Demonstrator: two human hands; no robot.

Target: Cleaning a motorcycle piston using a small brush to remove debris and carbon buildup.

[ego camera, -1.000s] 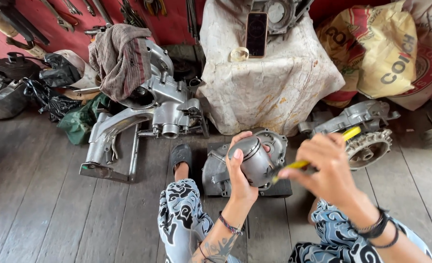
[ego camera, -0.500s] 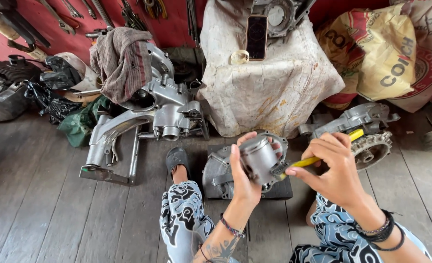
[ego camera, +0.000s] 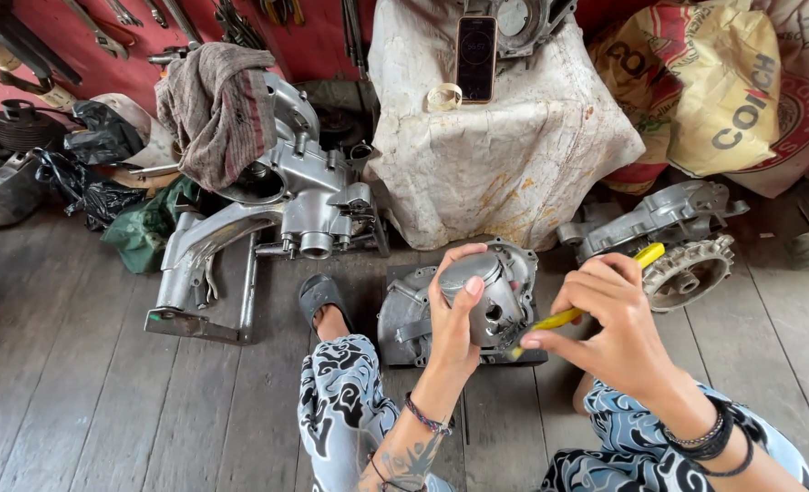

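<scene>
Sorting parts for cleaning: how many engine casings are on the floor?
3: one under the rag at left, one behind the piston in the left hand, one at right. Others may be hidden.

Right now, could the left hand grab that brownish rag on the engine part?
Probably not straight away. The left hand is wrapped around the metal piston, so it is busy, and the rag hangs well off to its left on the silver engine casing. Nothing blocks the path across the floor, though.
</scene>
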